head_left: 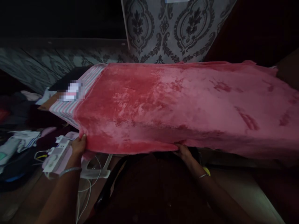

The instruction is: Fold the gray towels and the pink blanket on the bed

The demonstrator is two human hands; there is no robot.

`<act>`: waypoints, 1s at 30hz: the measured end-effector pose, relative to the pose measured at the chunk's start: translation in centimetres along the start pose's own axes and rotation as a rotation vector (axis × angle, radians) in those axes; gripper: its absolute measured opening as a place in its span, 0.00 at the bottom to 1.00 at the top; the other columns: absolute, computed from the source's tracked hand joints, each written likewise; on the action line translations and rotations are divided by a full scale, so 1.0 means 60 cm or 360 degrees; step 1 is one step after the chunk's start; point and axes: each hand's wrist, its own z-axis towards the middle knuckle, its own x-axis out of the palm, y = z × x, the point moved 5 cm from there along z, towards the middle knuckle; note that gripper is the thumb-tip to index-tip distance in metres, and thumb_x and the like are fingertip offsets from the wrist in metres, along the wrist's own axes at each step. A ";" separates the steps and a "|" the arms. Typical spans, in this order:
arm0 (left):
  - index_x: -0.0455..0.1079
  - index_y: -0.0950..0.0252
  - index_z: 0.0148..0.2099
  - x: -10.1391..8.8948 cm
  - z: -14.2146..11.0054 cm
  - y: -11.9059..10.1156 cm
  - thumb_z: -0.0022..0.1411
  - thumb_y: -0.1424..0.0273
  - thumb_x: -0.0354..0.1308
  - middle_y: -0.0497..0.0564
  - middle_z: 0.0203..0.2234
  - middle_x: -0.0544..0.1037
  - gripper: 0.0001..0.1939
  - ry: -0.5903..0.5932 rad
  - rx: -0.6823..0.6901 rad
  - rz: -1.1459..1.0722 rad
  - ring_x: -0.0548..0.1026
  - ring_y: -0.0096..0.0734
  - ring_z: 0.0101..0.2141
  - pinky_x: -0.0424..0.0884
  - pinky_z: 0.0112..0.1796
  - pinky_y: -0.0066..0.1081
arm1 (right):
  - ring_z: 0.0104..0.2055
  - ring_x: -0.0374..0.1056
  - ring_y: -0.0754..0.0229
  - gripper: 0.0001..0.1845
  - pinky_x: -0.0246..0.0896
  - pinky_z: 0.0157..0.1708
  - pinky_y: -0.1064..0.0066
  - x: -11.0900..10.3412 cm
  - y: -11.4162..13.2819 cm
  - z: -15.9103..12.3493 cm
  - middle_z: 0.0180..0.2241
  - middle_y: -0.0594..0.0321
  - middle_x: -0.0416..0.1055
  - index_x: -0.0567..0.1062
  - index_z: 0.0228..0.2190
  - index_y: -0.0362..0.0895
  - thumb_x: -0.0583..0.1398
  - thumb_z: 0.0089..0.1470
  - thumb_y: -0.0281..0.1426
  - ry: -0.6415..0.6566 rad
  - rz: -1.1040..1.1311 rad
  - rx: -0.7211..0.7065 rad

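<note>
A long pink velvety cloth [149,105] lies spread over a raised flat surface, its pile showing darker and lighter patches. Its left end carries a grey, white and pink striped band, with a blurred pale patch [71,91] over it. My left hand [79,144] is closed on the near left corner of the cloth. Further right, my right hand [184,152] pinches the near edge, fingers partly hidden under the fabric. Between my two hands that edge hangs fairly straight, slightly lifted toward me.
A white power strip [57,155] and loose white cables [90,189] lie low at the left. Crumpled clothes [21,143] are heaped beyond them. Patterned wallpaper [163,31] stands behind the surface, with a dark screen [60,20] at upper left.
</note>
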 end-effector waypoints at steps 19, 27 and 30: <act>0.69 0.64 0.55 0.057 -0.155 -0.392 0.63 0.59 0.49 0.59 0.49 0.76 0.23 -0.0100 0.1603 -0.0297 0.72 0.47 0.53 0.65 0.57 0.47 | 0.23 0.65 0.61 0.12 0.58 0.23 0.73 -0.038 0.060 -0.151 0.20 0.65 0.71 0.73 0.22 0.44 0.65 0.48 0.38 0.0420 -0.1108 -0.0640; 0.68 0.63 0.61 0.238 -0.237 -0.599 0.60 0.53 0.52 0.60 0.60 0.72 0.31 0.0669 0.1949 -0.0341 0.66 0.53 0.62 0.58 0.62 0.50 | 0.53 0.69 0.51 0.22 0.65 0.53 0.59 -0.070 0.260 -0.232 0.50 0.54 0.75 0.75 0.52 0.46 0.53 0.62 0.42 -0.0446 -0.1094 -0.1799; 0.66 0.61 0.64 0.285 -0.259 -0.616 0.58 0.50 0.53 0.61 0.64 0.67 0.36 0.0790 0.2021 -0.0178 0.60 0.56 0.65 0.51 0.64 0.57 | 0.68 0.51 0.51 0.29 0.48 0.66 0.51 -0.081 0.334 -0.229 0.65 0.54 0.60 0.64 0.64 0.47 0.49 0.65 0.43 -0.0847 -0.1282 -0.1958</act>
